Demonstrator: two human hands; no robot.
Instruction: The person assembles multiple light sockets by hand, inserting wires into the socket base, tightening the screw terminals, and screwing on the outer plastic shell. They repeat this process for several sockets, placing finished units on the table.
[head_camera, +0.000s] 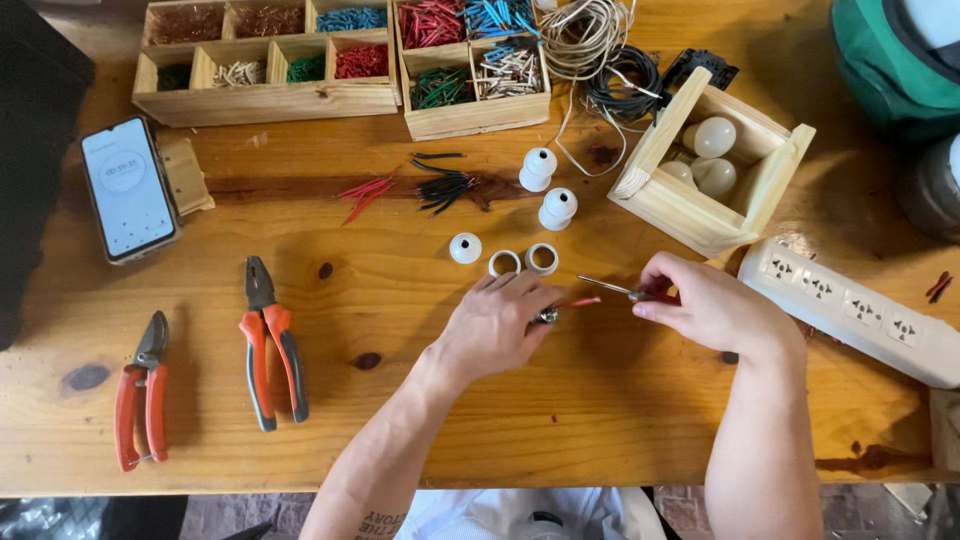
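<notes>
The left hand pinches a small metal fitting with a red wire running rightward from it. Just beside it, the right hand grips a screwdriver, shaft pointing left toward the fitting, above the wooden table.

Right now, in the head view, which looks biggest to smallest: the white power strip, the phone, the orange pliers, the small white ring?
1. white power strip
2. orange pliers and phone: too close in size to rank
3. small white ring, smallest
</notes>
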